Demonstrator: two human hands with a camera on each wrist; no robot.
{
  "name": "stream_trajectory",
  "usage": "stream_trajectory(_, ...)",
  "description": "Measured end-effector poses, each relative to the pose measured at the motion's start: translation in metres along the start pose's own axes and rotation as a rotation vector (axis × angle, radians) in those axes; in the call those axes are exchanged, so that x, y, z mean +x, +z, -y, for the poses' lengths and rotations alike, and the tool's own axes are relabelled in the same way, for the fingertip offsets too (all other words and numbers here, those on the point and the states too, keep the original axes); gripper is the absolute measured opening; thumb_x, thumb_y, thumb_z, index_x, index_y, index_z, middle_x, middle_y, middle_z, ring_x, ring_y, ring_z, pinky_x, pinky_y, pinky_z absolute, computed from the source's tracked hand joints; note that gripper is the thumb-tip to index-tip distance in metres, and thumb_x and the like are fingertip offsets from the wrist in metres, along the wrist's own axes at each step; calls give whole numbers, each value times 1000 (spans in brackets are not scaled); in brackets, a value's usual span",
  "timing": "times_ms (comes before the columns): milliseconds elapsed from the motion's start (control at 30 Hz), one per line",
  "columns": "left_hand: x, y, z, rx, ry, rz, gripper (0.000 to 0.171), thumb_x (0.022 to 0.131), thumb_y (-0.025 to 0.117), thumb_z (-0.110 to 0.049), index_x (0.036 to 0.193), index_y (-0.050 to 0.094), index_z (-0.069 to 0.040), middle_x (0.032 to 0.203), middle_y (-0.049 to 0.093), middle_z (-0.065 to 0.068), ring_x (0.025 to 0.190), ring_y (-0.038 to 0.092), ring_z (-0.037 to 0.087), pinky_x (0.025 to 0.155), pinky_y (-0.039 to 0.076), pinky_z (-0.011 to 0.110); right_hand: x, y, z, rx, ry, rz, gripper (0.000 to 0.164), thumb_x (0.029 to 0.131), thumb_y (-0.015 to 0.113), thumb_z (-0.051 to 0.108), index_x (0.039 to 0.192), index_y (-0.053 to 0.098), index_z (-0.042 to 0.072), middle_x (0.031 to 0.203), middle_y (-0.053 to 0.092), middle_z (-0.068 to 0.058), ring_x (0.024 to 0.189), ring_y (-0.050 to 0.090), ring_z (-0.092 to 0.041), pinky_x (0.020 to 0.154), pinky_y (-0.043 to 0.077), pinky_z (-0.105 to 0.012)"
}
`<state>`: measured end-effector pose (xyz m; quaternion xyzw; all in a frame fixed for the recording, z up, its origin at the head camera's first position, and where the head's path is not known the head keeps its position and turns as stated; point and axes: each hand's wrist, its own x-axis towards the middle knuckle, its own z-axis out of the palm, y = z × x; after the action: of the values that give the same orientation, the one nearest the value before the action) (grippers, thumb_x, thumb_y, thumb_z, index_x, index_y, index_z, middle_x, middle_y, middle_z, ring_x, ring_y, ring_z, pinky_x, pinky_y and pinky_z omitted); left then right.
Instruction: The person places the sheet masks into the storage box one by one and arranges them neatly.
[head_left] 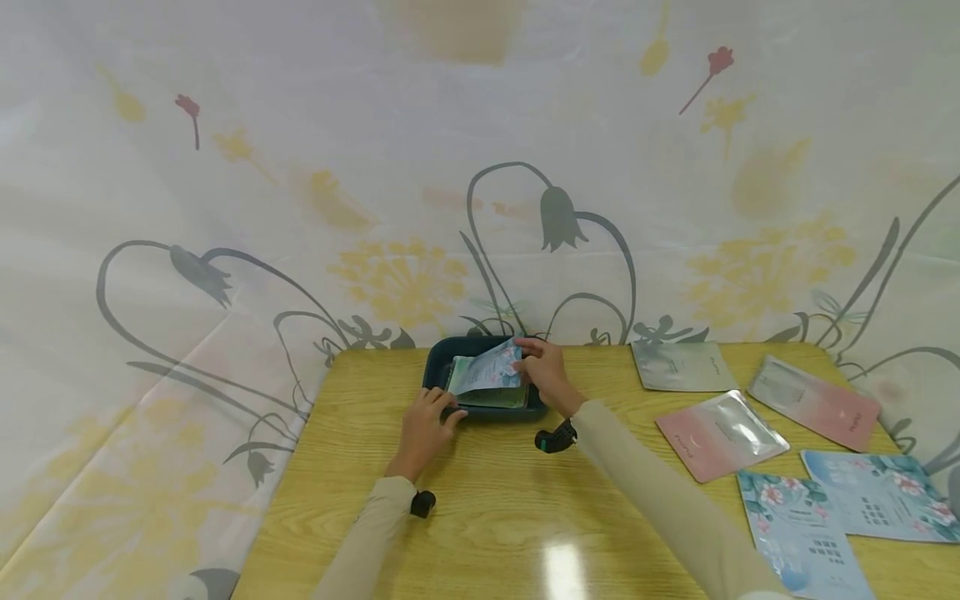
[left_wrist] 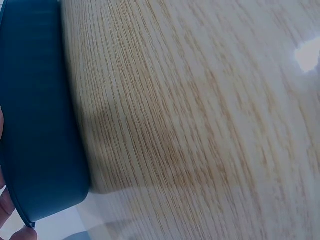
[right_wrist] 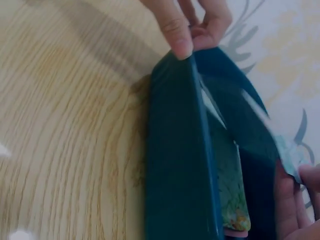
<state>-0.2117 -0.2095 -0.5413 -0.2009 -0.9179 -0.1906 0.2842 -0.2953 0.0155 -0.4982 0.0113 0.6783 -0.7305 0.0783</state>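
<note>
A dark teal plastic basket [head_left: 487,414] stands at the table's back edge, against the patterned cloth. My left hand [head_left: 422,433] grips its front left corner; in the right wrist view the left thumb [right_wrist: 181,47] lies on the outside of the rim. With my right hand [head_left: 550,377] I pinch the right edge of a light-blue floral sachet [head_left: 487,368], which tilts up inside the basket. Beneath it lies a green sachet [right_wrist: 231,182]. The left wrist view shows mostly the basket's outer wall [left_wrist: 40,115], with only fingertips at the frame's edge.
Right of the basket, several flat sachets lie on the wooden table [head_left: 480,517]: a grey-green one [head_left: 682,367], pink-and-silver ones [head_left: 720,437] [head_left: 813,404], and blue floral ones [head_left: 806,533] [head_left: 881,496]. A flower-printed cloth [head_left: 420,167] rises behind the table.
</note>
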Motion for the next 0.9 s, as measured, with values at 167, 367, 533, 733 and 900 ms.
stream_trajectory(167,4,-1,-3,-7,-5,1,21,78,78,-24,81,62,-13,81,53,0,72,44,18,58,45,32,1,-3,-6,-128,-4,13,40,82,54,-14,121,60,-4,115,56,-26,59,57,-14,55,48,-33)
stream_trajectory(367,5,-1,-6,-9,-18,15,20,77,79,-24,80,62,-13,81,54,1,72,44,18,56,45,32,5,-5,-10,-348,-47,6,40,75,57,-16,114,63,-7,93,56,-18,60,48,-17,49,41,-29)
stream_trajectory(533,5,0,-7,-4,-9,12,21,77,79,-23,80,62,-13,81,54,0,72,44,18,57,45,32,7,-6,-12,-471,-16,50,43,72,53,-15,114,61,-9,65,61,-15,44,49,-16,42,37,-27)
stream_trajectory(733,4,1,-6,-16,0,5,21,77,80,-22,80,61,-12,81,54,1,72,45,18,60,45,33,6,-3,-18,-662,-1,110,40,77,51,-11,116,61,-9,85,67,-20,42,45,-13,42,36,-26)
stream_trajectory(900,0,2,-3,-6,-12,-7,21,76,80,-22,80,61,-13,81,54,0,72,44,18,60,44,32,0,3,-16,-793,-48,167,43,75,49,-8,115,62,-9,100,65,-21,51,37,-15,51,35,-28)
